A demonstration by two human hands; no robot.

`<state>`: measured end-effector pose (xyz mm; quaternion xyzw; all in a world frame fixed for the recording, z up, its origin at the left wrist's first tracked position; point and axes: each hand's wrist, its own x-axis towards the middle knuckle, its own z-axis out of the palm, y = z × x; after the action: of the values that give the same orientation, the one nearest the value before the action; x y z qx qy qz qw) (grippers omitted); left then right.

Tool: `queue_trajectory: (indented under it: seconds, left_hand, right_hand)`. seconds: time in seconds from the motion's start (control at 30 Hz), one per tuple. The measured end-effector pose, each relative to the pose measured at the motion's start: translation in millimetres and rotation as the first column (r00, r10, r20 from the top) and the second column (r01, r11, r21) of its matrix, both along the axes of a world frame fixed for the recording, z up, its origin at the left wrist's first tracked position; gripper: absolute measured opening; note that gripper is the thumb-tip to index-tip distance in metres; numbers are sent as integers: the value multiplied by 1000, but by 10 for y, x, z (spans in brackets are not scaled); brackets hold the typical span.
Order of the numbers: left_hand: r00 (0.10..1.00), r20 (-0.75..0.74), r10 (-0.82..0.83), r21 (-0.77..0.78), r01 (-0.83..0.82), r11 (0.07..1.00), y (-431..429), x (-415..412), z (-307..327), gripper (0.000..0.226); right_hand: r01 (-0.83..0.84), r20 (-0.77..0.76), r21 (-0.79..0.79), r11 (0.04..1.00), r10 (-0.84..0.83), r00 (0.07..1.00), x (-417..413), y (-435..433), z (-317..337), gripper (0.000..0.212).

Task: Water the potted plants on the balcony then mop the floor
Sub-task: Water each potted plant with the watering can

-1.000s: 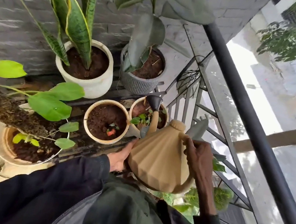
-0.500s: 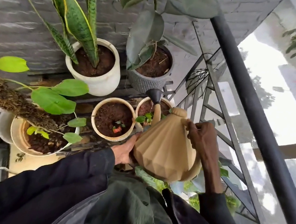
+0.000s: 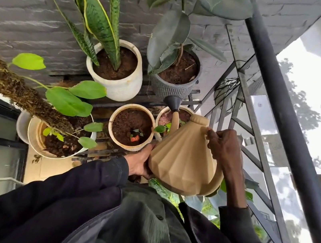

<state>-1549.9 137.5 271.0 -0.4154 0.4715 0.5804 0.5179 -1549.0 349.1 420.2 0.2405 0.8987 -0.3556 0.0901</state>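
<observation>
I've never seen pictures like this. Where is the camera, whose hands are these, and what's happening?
No machine here: a person wears a camera on the head, looking down at their own arms. The right hand grips the handle of a tan watering can; the left hand supports its side. The spout hangs over a small pot beside the railing. Nearby stand four more pots: a seedling pot, a white pot, a grey pot and a wide pot.

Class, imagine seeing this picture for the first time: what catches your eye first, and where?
First, the ribbed tan watering can at centre, held by the right hand at its handle and steadied by the left hand at its side. Then the tall snake plant in its white pot near the grey wall behind.
</observation>
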Motion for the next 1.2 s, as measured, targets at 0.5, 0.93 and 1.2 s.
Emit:
queue_trajectory:
  seconds: [0.5, 0.93, 1.2]
  left_hand:
    - [1000, -19, -19, 7, 19, 1000, 38, 25, 51, 65]
    - [975, -209, 78, 59, -67, 996, 5, -72, 189, 53]
    - [922, -366, 125, 103, -94, 990, 46, -231, 230, 51]
  right_hand:
    - [75, -64, -29, 997, -77, 995, 270, 103, -271, 60]
    - [328, -183, -223, 918, -370, 911, 680, 42, -528, 63]
    - [320, -367, -296, 900, -416, 832, 784, 87, -625, 56]
